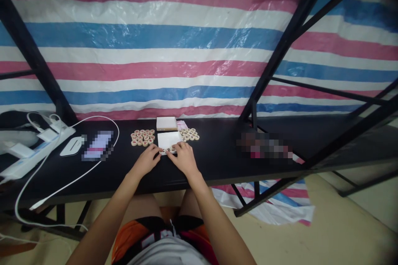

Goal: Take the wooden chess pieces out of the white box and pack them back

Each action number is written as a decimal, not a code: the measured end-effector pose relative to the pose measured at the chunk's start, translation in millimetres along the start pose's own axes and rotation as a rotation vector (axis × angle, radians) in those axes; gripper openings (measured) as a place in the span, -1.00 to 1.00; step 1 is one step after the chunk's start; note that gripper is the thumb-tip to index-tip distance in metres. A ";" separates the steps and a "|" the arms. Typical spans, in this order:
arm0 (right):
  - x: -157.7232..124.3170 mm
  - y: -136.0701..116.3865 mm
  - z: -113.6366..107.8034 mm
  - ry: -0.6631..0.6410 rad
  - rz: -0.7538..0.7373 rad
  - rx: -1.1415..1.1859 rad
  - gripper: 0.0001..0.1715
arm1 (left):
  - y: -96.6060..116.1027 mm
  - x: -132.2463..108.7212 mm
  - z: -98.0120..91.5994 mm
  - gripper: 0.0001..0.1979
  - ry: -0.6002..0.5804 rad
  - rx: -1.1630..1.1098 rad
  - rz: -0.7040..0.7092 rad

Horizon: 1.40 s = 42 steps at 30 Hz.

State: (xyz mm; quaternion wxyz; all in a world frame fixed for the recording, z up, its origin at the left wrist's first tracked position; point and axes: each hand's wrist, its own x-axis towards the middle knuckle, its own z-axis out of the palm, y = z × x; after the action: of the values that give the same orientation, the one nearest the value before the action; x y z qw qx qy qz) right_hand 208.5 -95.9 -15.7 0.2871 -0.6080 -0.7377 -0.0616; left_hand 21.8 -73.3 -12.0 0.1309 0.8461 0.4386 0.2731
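A shallow white box (pixel 168 139) lies on the black table in front of me, with a few round Chinese chess pieces (pixel 168 149) along its near side. My left hand (pixel 148 160) curls at the box's near left corner, fingertips against its edge. Over the near right part is my right hand (pixel 184 158), thumb and fingers bent around a piece, though the fingers partly hide it. Red-marked pieces (pixel 142 137) sit grouped in rows left of the box. Darker-marked pieces (pixel 191 134) lie to its right, partly behind my right hand.
Behind the box stands a second white box part (pixel 166 123), with a pinkish paper (pixel 182 125) beside it. At left are a power strip (pixel 37 153), a white device (pixel 72 146), a blurred phone (pixel 98 145) and a looping cable (pixel 118 132). Black metal posts (pixel 270 70) frame the table.
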 end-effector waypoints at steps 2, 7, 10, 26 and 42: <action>-0.1 0.6 1.4 0.005 -0.017 0.008 -0.60 | -0.8 -0.5 0.5 -0.74 0.027 0.005 0.014; 0.3 1.0 2.8 -0.050 -0.009 0.023 -0.63 | -3.3 -0.2 1.6 -0.74 0.035 0.022 0.024; 0.4 0.6 2.0 -0.063 0.012 0.013 -0.62 | -4.0 0.3 1.8 -0.74 0.009 0.016 0.009; -0.2 2.9 4.0 -0.099 -0.038 0.005 -0.57 | -4.0 1.2 2.3 -0.75 0.001 0.008 -0.005; -1.2 2.4 2.4 -0.058 -0.075 0.054 -0.61 | -0.6 0.1 0.3 -0.71 0.034 0.008 -0.005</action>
State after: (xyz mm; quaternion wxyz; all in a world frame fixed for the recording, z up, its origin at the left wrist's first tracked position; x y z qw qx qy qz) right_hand 210.0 -95.2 -18.9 0.2793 -0.5735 -0.7694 -0.0348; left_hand 21.6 -72.9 -12.5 0.1205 0.8408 0.4439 0.2854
